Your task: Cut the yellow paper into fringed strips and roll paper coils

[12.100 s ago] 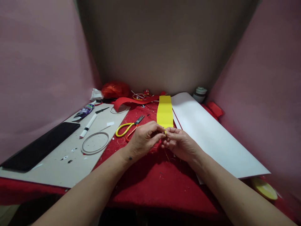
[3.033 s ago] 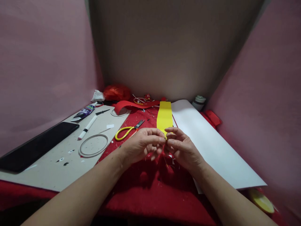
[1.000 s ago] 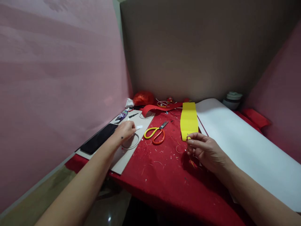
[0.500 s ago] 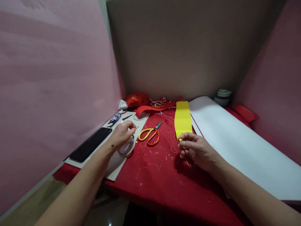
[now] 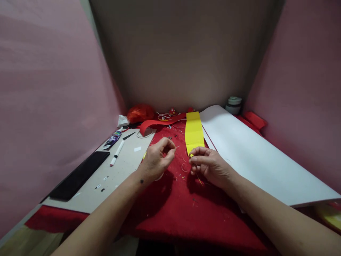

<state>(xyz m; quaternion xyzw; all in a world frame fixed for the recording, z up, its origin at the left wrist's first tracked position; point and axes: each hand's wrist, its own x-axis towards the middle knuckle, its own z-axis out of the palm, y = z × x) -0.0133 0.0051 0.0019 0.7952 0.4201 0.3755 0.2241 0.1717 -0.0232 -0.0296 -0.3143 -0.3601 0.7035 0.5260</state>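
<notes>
Both hands hover close together over the red felt (image 5: 170, 209) that covers the middle of the tabletop. The left hand (image 5: 157, 160) is curled, thumb and forefinger pinched on a thin pale sliver (image 5: 176, 146) that pokes out toward the right; what the sliver is made of cannot be told. The right hand (image 5: 210, 165) sits just beside it, fingers bent inward and pinched on a tiny yellow piece (image 5: 191, 155) at the fingertips, with a thin yellowish strand (image 5: 199, 180) trailing down beneath the palm. The yellow piece lies right at the near end of a ribbed yellow strip (image 5: 194, 131), which lies flat on the felt and runs away toward the back wall. A large white sheet (image 5: 253, 156) lies alongside the strip on its right, spreading to the near right edge of the tabletop. Left of the felt is a grey board (image 5: 112, 177) carrying a white marker pen (image 5: 116, 156), a glue tube (image 5: 113, 139), a small dark blade (image 5: 129, 135) and a few small scraps. A black tablet-like slab (image 5: 80, 174) rests along the board's left edge. At the back lie a curled red strip (image 5: 157, 123), a crumpled red bag (image 5: 140, 113) and a small lidded jar (image 5: 233, 104) near the right corner. Snippets of paper are scattered over the felt between the hands.
</notes>
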